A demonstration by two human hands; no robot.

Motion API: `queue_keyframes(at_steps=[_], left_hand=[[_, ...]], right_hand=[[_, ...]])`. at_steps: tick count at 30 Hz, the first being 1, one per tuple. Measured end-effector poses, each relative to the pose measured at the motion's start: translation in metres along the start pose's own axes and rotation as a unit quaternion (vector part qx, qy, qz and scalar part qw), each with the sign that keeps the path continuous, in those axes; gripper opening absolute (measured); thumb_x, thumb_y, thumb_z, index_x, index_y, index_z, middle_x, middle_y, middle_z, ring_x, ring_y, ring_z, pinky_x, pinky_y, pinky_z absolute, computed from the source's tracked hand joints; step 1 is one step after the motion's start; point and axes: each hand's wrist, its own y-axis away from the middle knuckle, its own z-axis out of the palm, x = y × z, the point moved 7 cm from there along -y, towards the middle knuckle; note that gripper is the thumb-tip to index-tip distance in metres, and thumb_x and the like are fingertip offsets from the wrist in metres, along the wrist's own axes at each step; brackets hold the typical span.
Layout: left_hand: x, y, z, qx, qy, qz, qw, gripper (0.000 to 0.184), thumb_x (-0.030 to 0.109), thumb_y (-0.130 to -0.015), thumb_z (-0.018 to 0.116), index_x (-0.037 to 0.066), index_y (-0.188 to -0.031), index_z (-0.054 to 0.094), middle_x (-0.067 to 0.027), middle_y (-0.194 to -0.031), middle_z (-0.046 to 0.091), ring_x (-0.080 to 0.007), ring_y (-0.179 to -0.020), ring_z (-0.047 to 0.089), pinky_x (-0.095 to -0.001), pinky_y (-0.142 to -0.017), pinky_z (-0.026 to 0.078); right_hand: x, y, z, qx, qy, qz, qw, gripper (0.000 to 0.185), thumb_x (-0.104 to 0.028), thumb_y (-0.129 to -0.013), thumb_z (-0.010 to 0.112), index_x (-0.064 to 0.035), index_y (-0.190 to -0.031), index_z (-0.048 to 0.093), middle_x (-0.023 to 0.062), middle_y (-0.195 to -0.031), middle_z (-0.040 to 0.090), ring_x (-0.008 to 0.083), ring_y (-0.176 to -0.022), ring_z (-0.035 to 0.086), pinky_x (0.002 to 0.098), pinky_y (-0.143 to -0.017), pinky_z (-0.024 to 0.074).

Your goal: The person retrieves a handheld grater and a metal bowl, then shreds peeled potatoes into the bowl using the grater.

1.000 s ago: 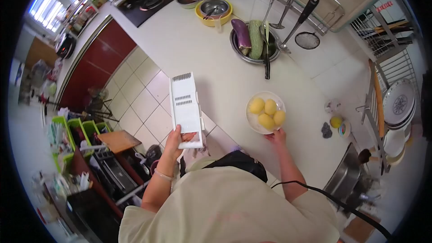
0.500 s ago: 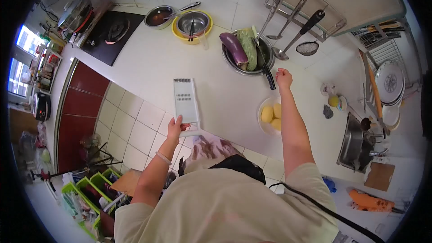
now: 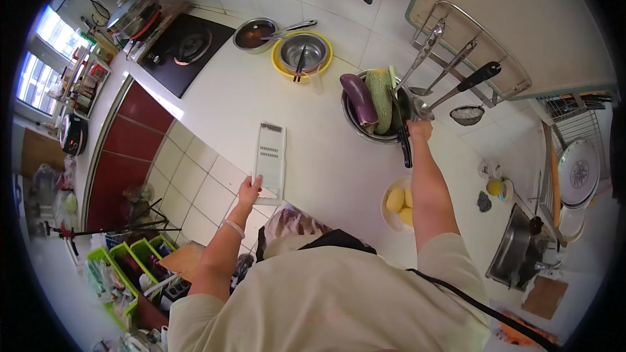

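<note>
My left hand (image 3: pixel 249 190) is closed on the lower left edge of a flat white grater (image 3: pixel 271 164), which lies at the counter's front edge. At the right rim of a metal bowl (image 3: pixel 349 120), my right hand (image 3: pixel 420 130) has its fingers curled over the edge. Inside the bowl are a purple eggplant (image 3: pixel 358 101) and a ridged green gourd (image 3: pixel 379 98). A black-handled knife (image 3: pixel 406 148) leans there too, its handle hanging over the rim beside my right hand. Peeled potatoes (image 3: pixel 395 200) sit in a pale bowl, partly hidden by my right forearm.
A yellow basin (image 3: pixel 328 65) holds a steel bowl with chopsticks; a pan (image 3: pixel 255 34) stands behind it. Ladles and a strainer (image 3: pixel 467 115) hang at the back right. To the right is a sink (image 3: pixel 505 248), to the left a cooktop (image 3: pixel 186 52).
My right hand has moved from above the counter to the metal bowl's rim. The view has shifted; my left hand still holds the grater.
</note>
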Motion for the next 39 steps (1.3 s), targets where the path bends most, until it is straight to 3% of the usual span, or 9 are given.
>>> queue_keyframes(at_steps=[2, 13, 15, 17, 19, 20, 22, 24, 39], left_hand=[[0.001, -0.011, -0.018, 0.027, -0.189, 0.020, 0.981, 0.044, 0.040, -0.088, 0.064, 0.001, -0.105, 0.058, -0.0091, -0.084, 0.066, -0.0200, -0.073, 0.065, -0.0331, -0.064, 0.051], [0.006, -0.043, -0.049, 0.134, -0.283, 0.063, 0.948, 0.057, 0.028, -0.081, 0.071, -0.007, -0.120, 0.048, -0.0253, -0.108, 0.058, -0.0342, -0.106, 0.055, -0.0418, -0.091, 0.045], [0.085, -0.005, -0.044, 0.238, -0.333, 0.287, 0.866, 0.056, 0.019, -0.078, 0.072, -0.005, -0.122, 0.048, -0.0239, -0.116, 0.052, -0.0354, -0.112, 0.049, -0.0442, -0.097, 0.040], [0.132, -0.003, -0.007, 0.160, -0.215, 0.388, 0.882, 0.053, 0.012, -0.077, 0.072, -0.002, -0.122, 0.049, -0.0192, -0.116, 0.052, -0.0334, -0.108, 0.051, -0.0443, -0.095, 0.042], [0.152, -0.024, 0.076, 0.005, -0.099, 0.367, 0.925, 0.044, 0.008, -0.078, 0.070, 0.003, -0.119, 0.052, -0.0157, -0.114, 0.052, -0.0281, -0.098, 0.057, -0.0391, -0.084, 0.049], [0.133, -0.059, 0.136, -0.122, -0.028, 0.270, 0.954, 0.039, 0.009, -0.082, 0.066, 0.004, -0.119, 0.052, -0.0147, -0.111, 0.056, -0.0249, -0.093, 0.060, -0.0364, -0.080, 0.051], [0.168, -0.040, 0.218, -0.209, -0.101, 0.290, 0.928, 0.035, 0.007, -0.087, 0.063, 0.002, -0.119, 0.052, -0.0087, -0.092, 0.065, -0.0204, -0.082, 0.067, -0.0293, -0.071, 0.053], [0.148, -0.049, 0.278, -0.334, 0.042, 0.056, 0.940, 0.029, 0.007, -0.088, 0.062, -0.002, -0.113, 0.050, -0.0115, -0.099, 0.066, -0.0203, -0.086, 0.068, -0.0308, -0.074, 0.056], [0.146, -0.042, 0.281, -0.382, 0.233, 0.056, 0.893, 0.013, -0.004, -0.086, 0.055, 0.005, -0.093, 0.048, -0.0099, -0.091, 0.065, -0.0224, -0.083, 0.069, -0.0300, -0.073, 0.056]], right_hand=[[-0.003, -0.001, -0.001, -0.031, 0.005, 0.008, 0.999, 0.057, -0.039, -0.064, 0.080, -0.0049, -0.108, 0.067, 0.0155, -0.102, 0.069, 0.0317, -0.095, 0.067, 0.0393, -0.085, 0.0524], [0.012, 0.024, 0.022, -0.083, -0.057, 0.113, 0.989, 0.056, -0.037, -0.061, 0.081, 0.0020, -0.099, 0.069, 0.0212, -0.101, 0.069, 0.0322, -0.095, 0.067, 0.0382, -0.085, 0.0528], [0.009, 0.034, 0.016, -0.044, -0.043, 0.145, 0.987, 0.056, -0.037, -0.061, 0.081, 0.0035, -0.097, 0.069, 0.0223, -0.102, 0.068, 0.0334, -0.096, 0.067, 0.0376, -0.085, 0.0527], [0.007, 0.037, 0.018, -0.030, -0.047, 0.164, 0.985, 0.056, -0.038, -0.061, 0.081, 0.0043, -0.096, 0.069, 0.0223, -0.101, 0.068, 0.0338, -0.096, 0.067, 0.0376, -0.084, 0.0527], [0.012, 0.046, 0.019, -0.014, -0.050, 0.185, 0.981, 0.056, -0.038, -0.062, 0.081, 0.0051, -0.095, 0.069, 0.0224, -0.101, 0.068, 0.0341, -0.097, 0.067, 0.0376, -0.084, 0.0526], [0.013, 0.049, 0.020, -0.012, -0.066, 0.183, 0.981, 0.053, -0.038, -0.063, 0.081, 0.0056, -0.090, 0.069, 0.0212, -0.095, 0.069, 0.0324, -0.091, 0.067, 0.0374, -0.081, 0.0524], [0.011, 0.058, 0.020, -0.007, -0.083, 0.181, 0.980, 0.050, -0.038, -0.064, 0.080, 0.0061, -0.086, 0.069, 0.0200, -0.089, 0.070, 0.0308, -0.085, 0.068, 0.0372, -0.078, 0.0523], [0.009, 0.070, 0.021, -0.031, -0.089, 0.202, 0.975, 0.048, -0.038, -0.064, 0.080, 0.0041, -0.086, 0.070, 0.0183, -0.089, 0.070, 0.0288, -0.082, 0.068, 0.0368, -0.077, 0.0525], [0.010, 0.110, 0.029, -0.024, -0.115, 0.260, 0.958, 0.053, -0.037, -0.063, 0.083, 0.0061, -0.091, 0.069, 0.0205, -0.097, 0.069, 0.0303, -0.090, 0.068, 0.0371, -0.081, 0.0520]])
